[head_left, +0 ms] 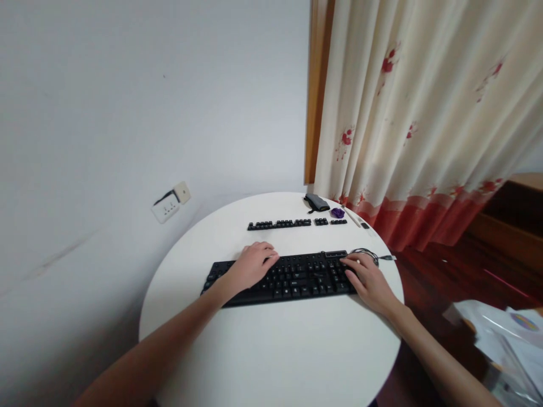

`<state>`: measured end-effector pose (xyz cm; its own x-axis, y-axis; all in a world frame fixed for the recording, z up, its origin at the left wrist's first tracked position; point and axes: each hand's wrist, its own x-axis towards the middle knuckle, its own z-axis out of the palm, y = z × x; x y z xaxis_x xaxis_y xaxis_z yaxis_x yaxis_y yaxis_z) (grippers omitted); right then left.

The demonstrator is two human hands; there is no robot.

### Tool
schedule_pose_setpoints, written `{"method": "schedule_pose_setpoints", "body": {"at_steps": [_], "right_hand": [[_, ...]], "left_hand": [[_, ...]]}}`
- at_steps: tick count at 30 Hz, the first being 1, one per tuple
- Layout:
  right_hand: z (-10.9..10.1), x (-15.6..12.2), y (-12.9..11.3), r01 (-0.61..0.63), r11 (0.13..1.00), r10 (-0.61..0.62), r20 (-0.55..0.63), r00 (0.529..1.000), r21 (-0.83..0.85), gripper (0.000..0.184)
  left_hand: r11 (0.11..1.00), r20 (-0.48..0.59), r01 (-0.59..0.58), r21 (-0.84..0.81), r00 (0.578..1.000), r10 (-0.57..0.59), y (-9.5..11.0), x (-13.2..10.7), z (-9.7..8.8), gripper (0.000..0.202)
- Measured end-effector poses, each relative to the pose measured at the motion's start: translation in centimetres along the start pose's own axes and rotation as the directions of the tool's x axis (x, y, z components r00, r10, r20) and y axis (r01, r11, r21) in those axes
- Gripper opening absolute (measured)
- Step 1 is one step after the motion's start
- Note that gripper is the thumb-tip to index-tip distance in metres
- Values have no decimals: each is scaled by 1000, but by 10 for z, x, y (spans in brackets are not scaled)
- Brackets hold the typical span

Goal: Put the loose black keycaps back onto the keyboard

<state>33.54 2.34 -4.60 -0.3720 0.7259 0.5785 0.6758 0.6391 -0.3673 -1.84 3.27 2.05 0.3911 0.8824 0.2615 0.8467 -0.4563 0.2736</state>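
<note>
A black keyboard [292,277] lies across the round white table [271,350]. My left hand [251,265] rests on its left half, fingers curled loosely over the keys. Over the keyboard's right end lies my right hand [368,280], fingers bent down onto the keys, with the coiled black cable [368,254] just beyond it. Behind the keyboard a row of loose black keycaps [280,224] sits with two shorter groups [330,221] to its right.
At the table's far edge lie a dark grey pouch [316,202], a small purple object [337,212] and a thin white stick [354,219]. A flowered curtain [407,124] hangs at right, a wall socket [171,202] at left. Papers [504,333] lie on the dark floor.
</note>
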Motion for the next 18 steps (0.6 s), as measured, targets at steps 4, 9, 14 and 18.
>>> {"method": "schedule_pose_setpoints", "body": {"at_steps": [4, 9, 14, 18], "right_hand": [[2, -1, -6, 114, 992, -107, 138, 985, -47, 42], [7, -2, -6, 180, 982, -164, 216, 963, -60, 47], [11, -7, -7, 142, 987, -123, 212, 970, -79, 47], [10, -13, -2, 97, 989, -77, 171, 982, -112, 46]], "left_hand": [[980, -88, 198, 37, 977, -194, -63, -62, -12, 40], [897, -158, 429, -105, 884, -440, -91, -125, 0, 55], [895, -102, 424, -139, 893, -439, -68, -145, 14, 65], [917, -40, 382, -113, 920, -389, -43, -148, 14, 74]]}}
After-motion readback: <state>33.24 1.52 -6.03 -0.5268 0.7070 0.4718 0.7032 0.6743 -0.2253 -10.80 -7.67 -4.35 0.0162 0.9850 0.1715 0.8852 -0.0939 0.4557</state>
